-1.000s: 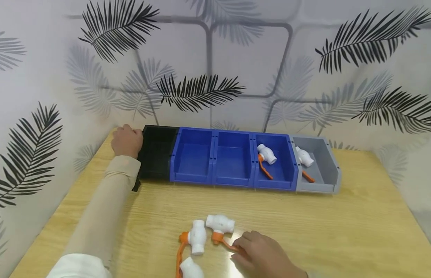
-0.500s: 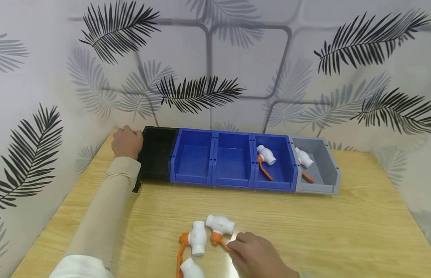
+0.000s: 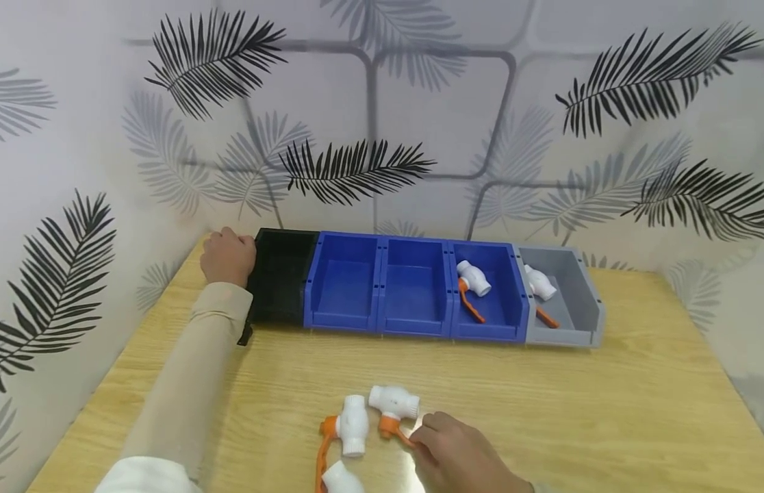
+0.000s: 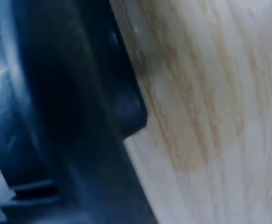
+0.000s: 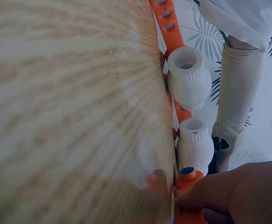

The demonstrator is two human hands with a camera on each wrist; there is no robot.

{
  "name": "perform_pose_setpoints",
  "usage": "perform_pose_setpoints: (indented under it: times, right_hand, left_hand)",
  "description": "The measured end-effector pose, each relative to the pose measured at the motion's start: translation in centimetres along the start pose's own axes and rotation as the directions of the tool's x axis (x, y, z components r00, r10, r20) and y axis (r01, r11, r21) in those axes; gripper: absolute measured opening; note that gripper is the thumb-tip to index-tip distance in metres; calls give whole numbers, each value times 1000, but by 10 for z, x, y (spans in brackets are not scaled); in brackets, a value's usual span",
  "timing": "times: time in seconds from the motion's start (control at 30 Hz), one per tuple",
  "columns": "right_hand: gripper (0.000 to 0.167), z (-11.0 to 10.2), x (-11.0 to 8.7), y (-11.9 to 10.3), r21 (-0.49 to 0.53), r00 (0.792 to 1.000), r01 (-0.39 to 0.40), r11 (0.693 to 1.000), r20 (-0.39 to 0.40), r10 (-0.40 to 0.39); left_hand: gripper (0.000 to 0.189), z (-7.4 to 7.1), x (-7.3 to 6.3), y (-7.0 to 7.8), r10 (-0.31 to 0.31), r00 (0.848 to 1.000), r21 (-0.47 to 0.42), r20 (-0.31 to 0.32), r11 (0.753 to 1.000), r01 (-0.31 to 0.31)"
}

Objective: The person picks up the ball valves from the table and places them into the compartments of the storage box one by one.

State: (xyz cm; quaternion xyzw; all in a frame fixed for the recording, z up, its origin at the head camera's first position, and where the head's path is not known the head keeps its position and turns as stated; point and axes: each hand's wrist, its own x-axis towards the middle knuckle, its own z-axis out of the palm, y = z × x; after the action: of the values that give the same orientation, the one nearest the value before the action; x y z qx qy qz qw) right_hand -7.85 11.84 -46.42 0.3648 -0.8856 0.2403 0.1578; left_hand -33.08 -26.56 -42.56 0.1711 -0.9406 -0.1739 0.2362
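R hand [image 3: 459,452] pinches the orange handle [image 3: 405,439] of a white valve [image 3: 394,402], fingers bent, valve flat on the surface [image 3: 517,390] nr a second valve [image 3: 354,426] and a third valve [image 3: 343,477], part out of frame. L hand [image 3: 229,257] is up at the black bin [image 3: 280,274], L side; can't tell if it grips. One valve [image 3: 474,278] sits in the R-most blue bin [image 3: 489,332], another [image 3: 541,283] in the grey bin [image 3: 561,337].
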Motion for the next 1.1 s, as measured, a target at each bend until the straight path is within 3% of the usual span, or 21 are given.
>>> perform_pose_setpoints:
  times: [1.1]
  right_hand:
    - [10,-5,-2,2,132,998,-53,990,46,47]
  left_hand:
    - [36,-4,-1,1,-14,998,9,62,1000,14]
